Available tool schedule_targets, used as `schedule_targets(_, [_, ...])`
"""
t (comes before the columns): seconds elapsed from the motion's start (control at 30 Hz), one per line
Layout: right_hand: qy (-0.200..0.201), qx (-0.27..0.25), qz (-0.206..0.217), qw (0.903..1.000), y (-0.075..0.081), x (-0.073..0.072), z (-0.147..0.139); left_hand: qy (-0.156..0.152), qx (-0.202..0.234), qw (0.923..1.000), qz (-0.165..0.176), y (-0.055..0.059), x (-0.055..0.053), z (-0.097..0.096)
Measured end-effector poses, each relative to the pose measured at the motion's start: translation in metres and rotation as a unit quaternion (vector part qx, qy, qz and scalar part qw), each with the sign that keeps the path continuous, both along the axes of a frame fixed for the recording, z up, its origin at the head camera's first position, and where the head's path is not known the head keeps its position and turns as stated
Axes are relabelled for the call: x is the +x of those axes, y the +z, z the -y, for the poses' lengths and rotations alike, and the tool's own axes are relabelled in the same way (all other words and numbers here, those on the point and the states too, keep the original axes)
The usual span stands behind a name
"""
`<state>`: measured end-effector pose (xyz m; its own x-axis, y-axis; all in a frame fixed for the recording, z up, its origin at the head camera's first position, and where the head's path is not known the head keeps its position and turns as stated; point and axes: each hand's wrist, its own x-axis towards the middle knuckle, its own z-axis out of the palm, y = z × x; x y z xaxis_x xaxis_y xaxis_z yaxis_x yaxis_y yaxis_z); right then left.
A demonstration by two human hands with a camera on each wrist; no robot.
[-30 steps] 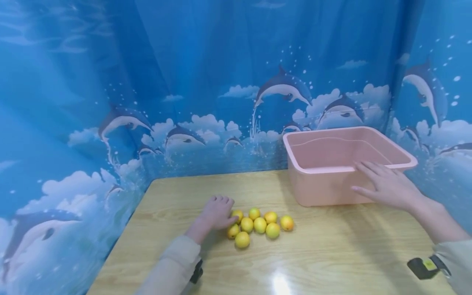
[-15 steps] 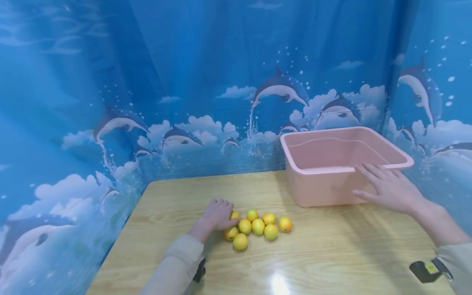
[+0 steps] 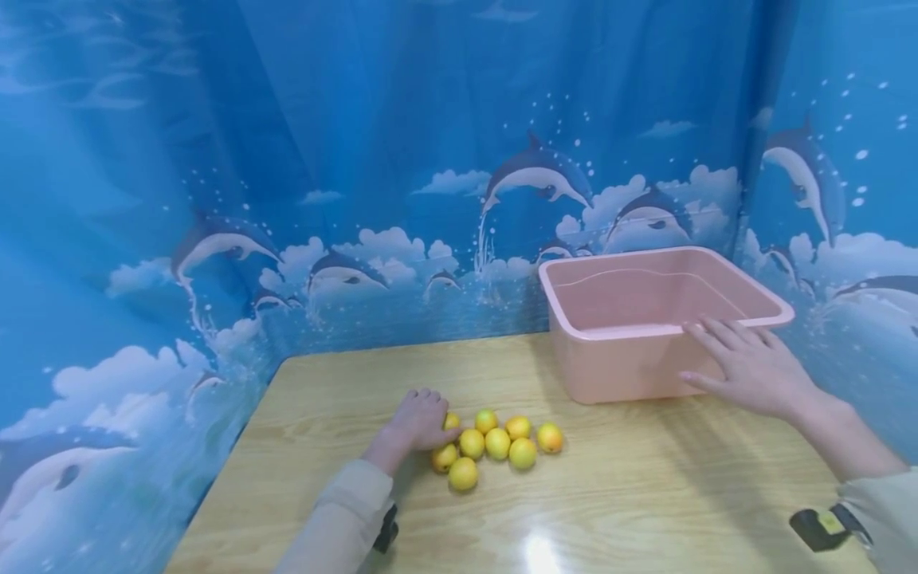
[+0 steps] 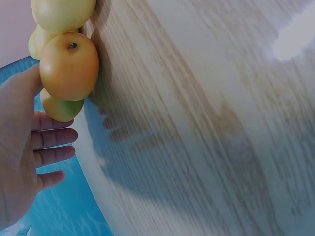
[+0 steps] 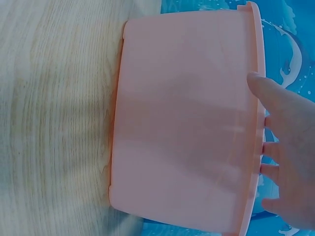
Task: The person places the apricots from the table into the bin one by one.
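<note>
Several round yellow-orange fruits, like small oranges (image 3: 498,444), lie in a loose cluster mid-table in the head view. My left hand (image 3: 418,421) is at the cluster's left end, beside an orange (image 3: 450,421) it partly covers. In the left wrist view the fingers (image 4: 55,138) stretch out nearly straight beside a greenish orange (image 4: 63,110), and a nearer orange (image 4: 70,68) hides part of the thumb. At a pink plastic tub (image 3: 631,367) my right hand (image 3: 760,371) spreads its fingers over the front rim, thumb on the outer side; firm contact cannot be told.
The wooden table (image 3: 344,383) carries the fruit and the tub. A blue curtain (image 3: 402,119) printed with dolphins hangs behind and around it. Dark straps with small devices (image 3: 817,528) sit on both wrists. A bright reflection lies near the front of the table.
The whole head view shifts slightly left. My left hand stays at the same end of the cluster, its thumb over the fruit there. The right hand stays at the tub's rim.
</note>
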<state>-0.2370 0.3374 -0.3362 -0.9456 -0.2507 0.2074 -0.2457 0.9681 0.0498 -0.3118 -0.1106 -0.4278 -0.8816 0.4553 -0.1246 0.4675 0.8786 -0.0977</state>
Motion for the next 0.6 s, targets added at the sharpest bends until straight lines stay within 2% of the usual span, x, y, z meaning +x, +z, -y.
schedule_targets(0.3, [-0.01,0.008,0.0,0.9999,-0.001,0.001,0.001,-0.025,0.019,0.9993,-0.023,0.008,0.001,0.001])
schedule_targets(0.6, [-0.034,-0.022,-0.01,0.9991,-0.006,-0.002,0.001,-0.028,0.037,0.9979,-0.045,0.018,0.0,0.001])
